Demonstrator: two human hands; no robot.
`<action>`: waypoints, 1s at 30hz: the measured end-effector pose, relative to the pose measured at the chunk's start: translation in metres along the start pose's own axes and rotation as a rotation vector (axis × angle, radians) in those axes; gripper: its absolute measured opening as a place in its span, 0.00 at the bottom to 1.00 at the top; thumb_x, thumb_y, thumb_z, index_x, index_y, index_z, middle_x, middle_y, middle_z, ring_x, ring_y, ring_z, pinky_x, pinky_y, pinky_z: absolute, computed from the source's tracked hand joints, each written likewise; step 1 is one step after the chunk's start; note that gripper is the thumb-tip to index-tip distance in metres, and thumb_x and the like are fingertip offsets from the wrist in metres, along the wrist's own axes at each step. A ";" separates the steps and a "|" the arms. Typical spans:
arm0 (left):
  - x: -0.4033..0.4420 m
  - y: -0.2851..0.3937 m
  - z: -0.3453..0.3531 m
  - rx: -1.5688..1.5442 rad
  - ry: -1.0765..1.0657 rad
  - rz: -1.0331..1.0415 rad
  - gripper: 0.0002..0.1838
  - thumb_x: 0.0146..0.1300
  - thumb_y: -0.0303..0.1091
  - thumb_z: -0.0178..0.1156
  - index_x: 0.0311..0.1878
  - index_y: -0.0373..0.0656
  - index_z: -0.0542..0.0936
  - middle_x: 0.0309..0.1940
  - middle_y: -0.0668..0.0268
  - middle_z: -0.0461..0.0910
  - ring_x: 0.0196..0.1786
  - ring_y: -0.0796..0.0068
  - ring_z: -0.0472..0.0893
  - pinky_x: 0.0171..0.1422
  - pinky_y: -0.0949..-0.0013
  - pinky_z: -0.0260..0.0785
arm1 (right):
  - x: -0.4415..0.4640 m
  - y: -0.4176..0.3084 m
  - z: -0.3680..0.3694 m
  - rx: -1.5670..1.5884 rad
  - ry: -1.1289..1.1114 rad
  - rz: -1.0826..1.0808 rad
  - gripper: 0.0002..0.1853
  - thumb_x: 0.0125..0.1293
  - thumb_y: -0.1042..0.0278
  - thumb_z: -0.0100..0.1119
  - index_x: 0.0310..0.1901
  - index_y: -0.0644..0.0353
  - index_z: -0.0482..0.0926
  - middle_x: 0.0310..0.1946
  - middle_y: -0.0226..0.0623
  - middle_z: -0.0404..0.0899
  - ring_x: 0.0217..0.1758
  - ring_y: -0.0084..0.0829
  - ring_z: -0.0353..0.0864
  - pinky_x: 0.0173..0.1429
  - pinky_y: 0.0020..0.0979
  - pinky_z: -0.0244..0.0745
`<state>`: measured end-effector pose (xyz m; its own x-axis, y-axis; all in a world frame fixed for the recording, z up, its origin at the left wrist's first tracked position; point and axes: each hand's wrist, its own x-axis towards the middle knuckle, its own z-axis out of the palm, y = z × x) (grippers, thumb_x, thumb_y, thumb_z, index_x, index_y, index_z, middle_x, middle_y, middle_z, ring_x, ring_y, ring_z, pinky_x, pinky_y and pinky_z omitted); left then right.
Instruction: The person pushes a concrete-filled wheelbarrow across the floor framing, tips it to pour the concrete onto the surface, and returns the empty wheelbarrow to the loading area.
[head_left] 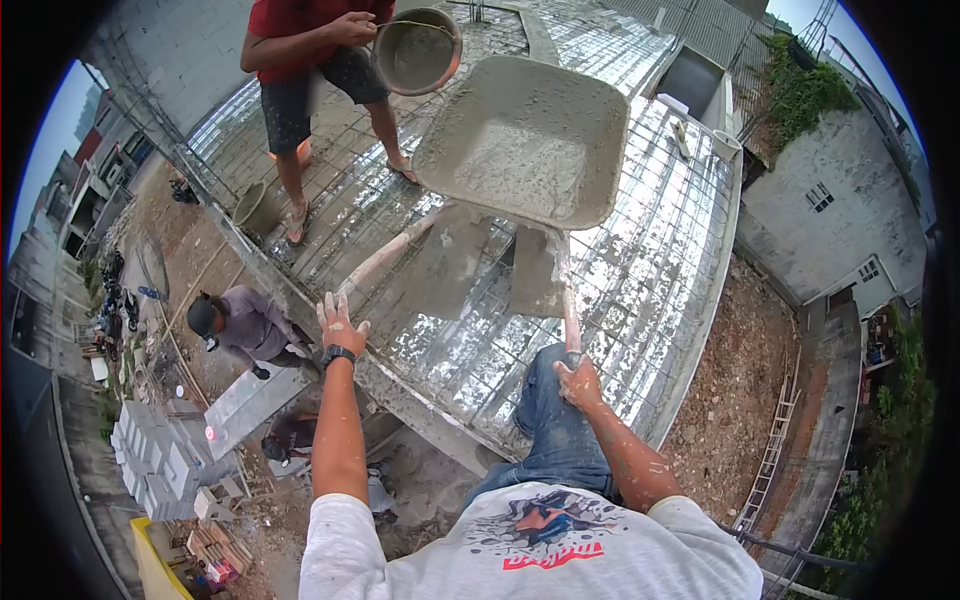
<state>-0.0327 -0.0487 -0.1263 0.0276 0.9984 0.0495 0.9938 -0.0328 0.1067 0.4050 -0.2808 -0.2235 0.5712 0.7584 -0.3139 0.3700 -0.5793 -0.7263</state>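
Observation:
A wheelbarrow point(470, 150) coated in grey cement stands in front of me, with wet concrete point(525, 165) in the bottom of its tray. My right hand point(580, 383) is closed round the end of the right handle point(571, 310). At the end of the left handle point(395, 248), my left hand point(342, 328) has its fingers spread; whether the palm touches the handle is hard to see. Grey splashes dot both my forearms. Beside the tray, a co-worker in a red shirt holds a cement-smeared bucket point(418, 52) tilted by its rim.
Steel rebar mesh point(640, 290) over shiny metal decking covers the roof slab. The slab edge point(425, 402) drops away on the left and front. Below are two workers, grey blocks point(160, 460) and a ladder point(768, 450). A square opening point(690, 80) lies at the back right.

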 end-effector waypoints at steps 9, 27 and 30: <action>0.003 -0.004 0.000 -0.106 0.048 0.054 0.45 0.49 0.46 0.69 0.70 0.43 0.61 0.71 0.49 0.51 0.73 0.45 0.48 0.76 0.52 0.44 | -0.007 -0.011 -0.008 0.131 -0.068 0.045 0.25 0.61 0.59 0.65 0.48 0.64 0.62 0.19 0.28 0.68 0.15 0.21 0.68 0.16 0.27 0.68; 0.005 -0.012 0.001 -0.162 0.048 0.054 0.42 0.48 0.48 0.68 0.67 0.44 0.66 0.71 0.52 0.51 0.73 0.46 0.49 0.75 0.52 0.46 | -0.037 -0.073 -0.037 0.166 -0.133 0.156 0.21 0.61 0.60 0.64 0.46 0.64 0.65 0.19 0.32 0.71 0.15 0.25 0.71 0.17 0.29 0.69; 0.006 -0.012 -0.001 -0.151 0.034 0.055 0.42 0.49 0.49 0.68 0.67 0.44 0.66 0.72 0.52 0.51 0.73 0.46 0.49 0.75 0.52 0.46 | -0.026 -0.053 -0.028 0.134 -0.120 0.132 0.23 0.61 0.58 0.64 0.46 0.67 0.66 0.17 0.34 0.72 0.13 0.27 0.73 0.16 0.31 0.67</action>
<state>-0.0441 -0.0428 -0.1258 0.0749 0.9929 0.0926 0.9632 -0.0960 0.2510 0.3911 -0.2779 -0.1600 0.5136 0.7136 -0.4764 0.1927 -0.6369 -0.7464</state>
